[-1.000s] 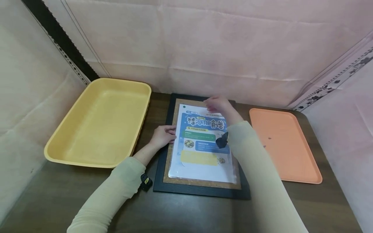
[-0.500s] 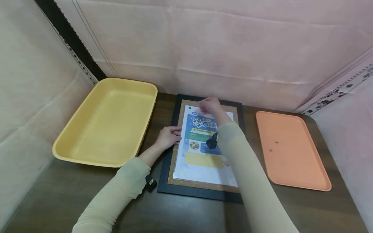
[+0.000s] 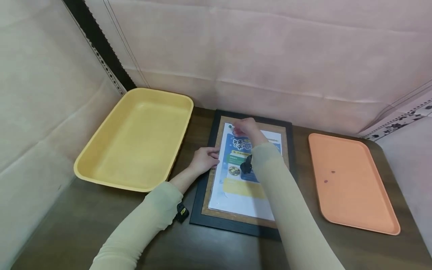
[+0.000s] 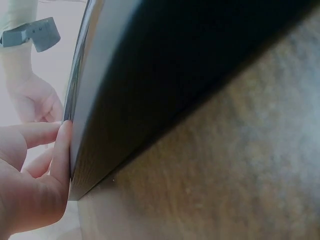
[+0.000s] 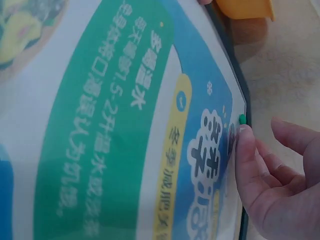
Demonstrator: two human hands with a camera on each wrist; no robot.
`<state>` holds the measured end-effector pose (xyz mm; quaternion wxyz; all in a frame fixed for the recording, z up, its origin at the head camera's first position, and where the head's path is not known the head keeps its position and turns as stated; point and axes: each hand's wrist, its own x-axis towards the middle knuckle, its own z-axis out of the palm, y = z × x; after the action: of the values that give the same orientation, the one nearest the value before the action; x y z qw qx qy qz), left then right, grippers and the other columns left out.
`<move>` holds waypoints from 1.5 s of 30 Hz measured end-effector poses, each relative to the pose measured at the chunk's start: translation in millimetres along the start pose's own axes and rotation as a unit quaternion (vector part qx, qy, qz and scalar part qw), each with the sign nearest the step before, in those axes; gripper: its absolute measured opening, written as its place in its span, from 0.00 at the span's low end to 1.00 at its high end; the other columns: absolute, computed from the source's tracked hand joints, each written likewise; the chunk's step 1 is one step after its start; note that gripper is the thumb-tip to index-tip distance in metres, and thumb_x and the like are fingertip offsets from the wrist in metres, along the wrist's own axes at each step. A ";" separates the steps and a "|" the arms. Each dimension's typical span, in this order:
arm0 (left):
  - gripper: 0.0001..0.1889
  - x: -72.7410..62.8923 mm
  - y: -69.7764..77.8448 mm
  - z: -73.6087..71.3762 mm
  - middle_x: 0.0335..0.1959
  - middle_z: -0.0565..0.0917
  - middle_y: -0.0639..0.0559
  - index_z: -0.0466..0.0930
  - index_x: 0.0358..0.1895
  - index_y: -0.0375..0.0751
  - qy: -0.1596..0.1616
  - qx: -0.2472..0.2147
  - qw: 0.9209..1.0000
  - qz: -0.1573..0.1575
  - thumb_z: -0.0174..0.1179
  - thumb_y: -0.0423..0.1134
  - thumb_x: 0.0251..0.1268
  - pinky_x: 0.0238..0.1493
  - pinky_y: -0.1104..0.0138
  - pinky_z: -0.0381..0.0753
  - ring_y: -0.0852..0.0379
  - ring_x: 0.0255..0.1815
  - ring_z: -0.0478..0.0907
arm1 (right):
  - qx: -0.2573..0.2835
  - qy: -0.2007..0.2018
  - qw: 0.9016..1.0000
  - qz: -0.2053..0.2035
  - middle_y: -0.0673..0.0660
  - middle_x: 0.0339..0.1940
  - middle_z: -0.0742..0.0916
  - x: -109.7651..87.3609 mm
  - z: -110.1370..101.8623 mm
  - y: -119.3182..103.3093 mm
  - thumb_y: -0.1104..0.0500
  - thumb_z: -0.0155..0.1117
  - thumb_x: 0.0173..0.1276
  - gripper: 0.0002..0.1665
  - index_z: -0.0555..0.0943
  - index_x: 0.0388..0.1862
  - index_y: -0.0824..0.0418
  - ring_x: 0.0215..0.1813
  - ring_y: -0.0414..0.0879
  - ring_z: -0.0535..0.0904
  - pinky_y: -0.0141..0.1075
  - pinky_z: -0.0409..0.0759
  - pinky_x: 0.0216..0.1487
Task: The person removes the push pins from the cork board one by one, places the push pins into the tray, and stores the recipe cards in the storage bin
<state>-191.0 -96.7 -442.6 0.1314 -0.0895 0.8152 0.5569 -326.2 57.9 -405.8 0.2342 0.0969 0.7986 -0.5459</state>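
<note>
A laminated poster (image 3: 243, 202), blue, green and yellow with Chinese lettering, lies on a cork board (image 3: 285, 144) with a black frame (image 3: 233, 228). A green pushpin (image 5: 242, 119) stands at the poster's top left corner. My right hand (image 3: 248, 129) is at that corner; in the right wrist view one fingertip is right at the pin, the other fingers bent loosely and the thumb apart. My left hand (image 3: 204, 160) rests its fingertips at the poster's left edge, over the frame. In the left wrist view its fingers (image 4: 61, 155) lie along the frame's side.
A yellow basin (image 3: 135, 138) stands left of the board, near the back. To the right lies an orange tray (image 3: 354, 187) with two small dark bits on it. Pale fabric (image 3: 270, 56) walls the brown table (image 3: 189, 247) at the back and sides.
My right hand has moved left along the poster's top edge to the green pushpin. My left hand keeps its place at the left edge. The whole view has shifted, bringing everything rightward.
</note>
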 end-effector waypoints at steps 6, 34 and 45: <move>0.24 0.9 1.7 1.5 0.41 0.84 0.43 0.72 0.62 0.40 -0.010 -0.006 1.000 0.002 0.59 0.29 0.60 0.33 0.70 0.84 0.56 0.33 0.83 | -0.002 0.007 1.000 0.004 0.58 0.40 0.84 6.1 1.5 6.2 0.57 0.57 0.68 0.19 0.76 0.54 0.66 0.31 0.42 0.83 0.30 0.83 0.38; 0.25 -0.1 0.0 -3.6 0.41 0.84 0.43 0.71 0.62 0.39 -0.016 -0.012 1.000 0.008 0.59 0.29 0.60 0.34 0.69 0.85 0.56 0.34 0.84 | -0.118 0.019 0.993 -0.003 0.56 0.34 0.83 17.0 16.7 -1.0 0.58 0.56 0.69 0.14 0.79 0.49 0.64 0.35 0.44 0.80 0.35 0.81 0.46; 0.25 1.5 -2.1 -4.1 0.41 0.84 0.41 0.72 0.62 0.36 -0.014 -0.018 1.000 0.013 0.60 0.28 0.58 0.33 0.69 0.85 0.55 0.34 0.84 | -0.058 -0.004 0.998 0.012 0.58 0.44 0.85 3.5 4.8 -1.1 0.59 0.56 0.69 0.15 0.79 0.51 0.63 0.40 0.44 0.83 0.34 0.81 0.50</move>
<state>-192.2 -101.4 -443.5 0.1343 -0.0737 0.8043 0.5741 -328.4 52.7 -408.0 0.2493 0.0908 0.8266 -0.4962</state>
